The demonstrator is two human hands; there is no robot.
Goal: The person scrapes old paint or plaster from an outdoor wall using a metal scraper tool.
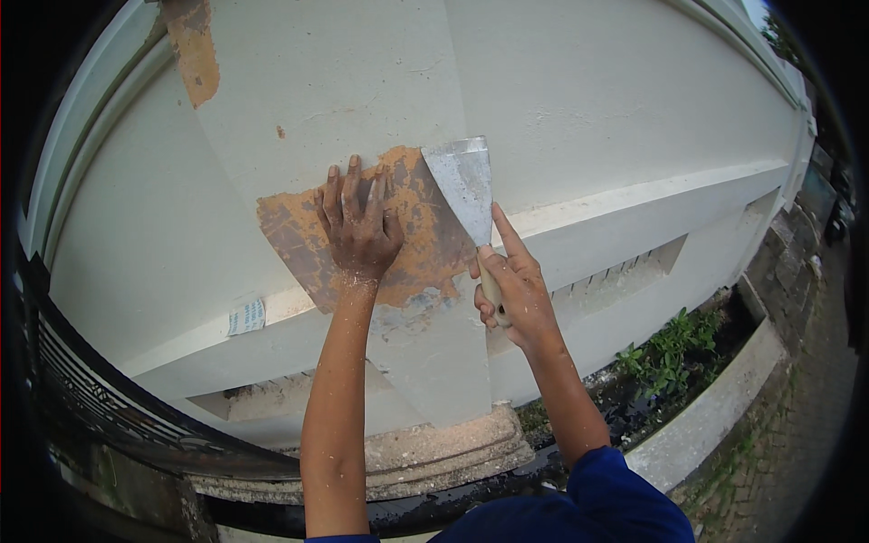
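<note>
My left hand (361, 226) lies spread against a bare patch (299, 231) of the wall, where orange and grey-brown show through the pale paint. Its fingers point up and rest near the patch's upper edge. In my right hand (516, 288) is a wide putty knife (466, 185), gripped by its pale handle with the index finger stretched along the blade side. The blade points up, its broad end at the paint beside the patch's upper right corner. Whether the edge touches the wall I cannot tell. White flecks dot both forearms.
Another stripped strip (195, 59) is at the upper left. A folded paper piece (246, 317) sits on the wall's ledge (625, 199). Below run a dark ditch and green plants (674, 353) behind a low concrete curb (715, 416). A black metal railing (100, 376) curves along the left.
</note>
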